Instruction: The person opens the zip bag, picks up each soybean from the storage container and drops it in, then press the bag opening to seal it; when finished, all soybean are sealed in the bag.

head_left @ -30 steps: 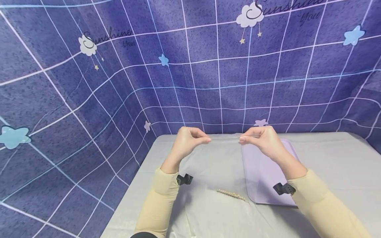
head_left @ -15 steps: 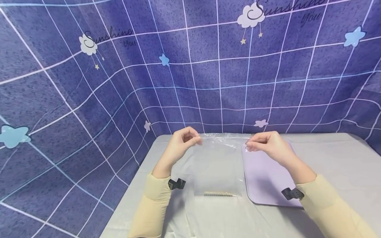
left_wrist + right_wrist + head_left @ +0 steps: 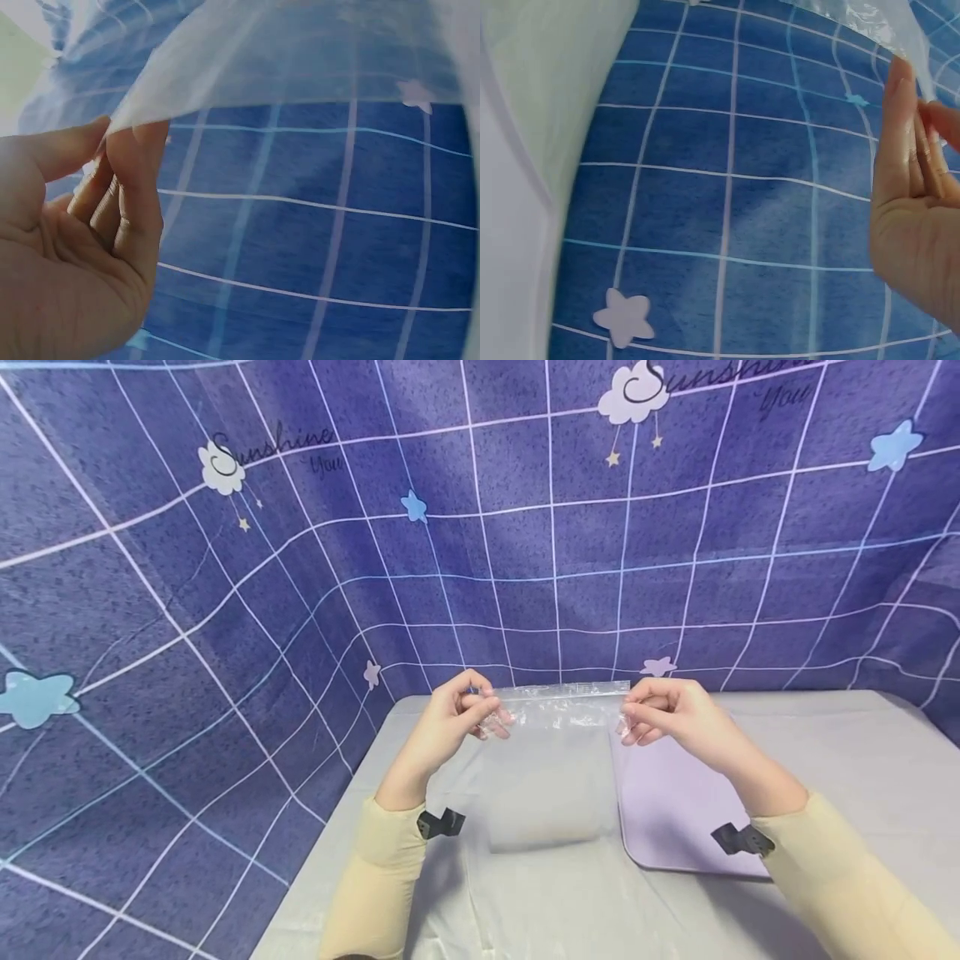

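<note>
Blue cloth with white lines, stars and clouds [image 3: 225, 470] hangs all around a gray tabletop [image 3: 840, 752]. Two hands hold up a clear plastic zip bag [image 3: 551, 760] in the air over the tabletop. The left hand [image 3: 457, 718] pinches the top left corner of the bag between its thumb and fingers [image 3: 135, 187]. The right hand [image 3: 675, 718] pinches the top right corner the same way, with its fingers [image 3: 904, 142] pressed on the crinkly edge. So each hand has a tight grip on the bag, and the bag's top edge is stretched flat between them. The rest of the bag hangs straight down, and its bottom edge is close to the tabletop. I cannot tell what is inside the bag. A light purple mat [image 3: 675, 810] lies flat on the tabletop, just to the right of the bag and under the right hand. Both arms wear cream sleeves [image 3: 382, 877], and a small black clip [image 3: 441, 822] sits at each wrist.
</note>
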Motion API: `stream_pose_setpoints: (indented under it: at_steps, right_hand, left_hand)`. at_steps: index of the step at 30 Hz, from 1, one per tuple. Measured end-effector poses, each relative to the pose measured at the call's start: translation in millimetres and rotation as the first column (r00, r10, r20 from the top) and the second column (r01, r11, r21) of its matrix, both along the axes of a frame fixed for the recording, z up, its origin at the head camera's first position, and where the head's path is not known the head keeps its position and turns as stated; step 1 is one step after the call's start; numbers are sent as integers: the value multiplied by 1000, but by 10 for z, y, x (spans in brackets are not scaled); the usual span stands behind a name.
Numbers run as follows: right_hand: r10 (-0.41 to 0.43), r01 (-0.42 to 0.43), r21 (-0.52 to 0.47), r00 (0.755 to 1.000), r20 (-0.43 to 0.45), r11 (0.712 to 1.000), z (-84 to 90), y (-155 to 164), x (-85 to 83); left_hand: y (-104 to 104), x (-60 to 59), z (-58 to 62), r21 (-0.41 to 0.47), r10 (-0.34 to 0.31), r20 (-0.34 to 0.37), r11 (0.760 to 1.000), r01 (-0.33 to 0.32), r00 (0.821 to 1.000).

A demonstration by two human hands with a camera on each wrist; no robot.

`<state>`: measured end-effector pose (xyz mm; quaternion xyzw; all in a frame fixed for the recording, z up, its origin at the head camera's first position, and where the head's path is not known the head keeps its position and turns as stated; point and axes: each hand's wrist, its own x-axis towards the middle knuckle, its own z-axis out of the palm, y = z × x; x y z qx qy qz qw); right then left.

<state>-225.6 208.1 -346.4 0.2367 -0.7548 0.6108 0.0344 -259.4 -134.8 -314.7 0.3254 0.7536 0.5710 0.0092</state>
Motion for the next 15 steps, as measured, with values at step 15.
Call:
stream_pose_setpoints:
  at_steps: [15]
  right_hand:
    - [-210, 177, 122, 907, 364, 977, -918, -124, -1093]
  left_hand:
    - [372, -1318, -1057, -109, 268, 431, 963, -245, 861]
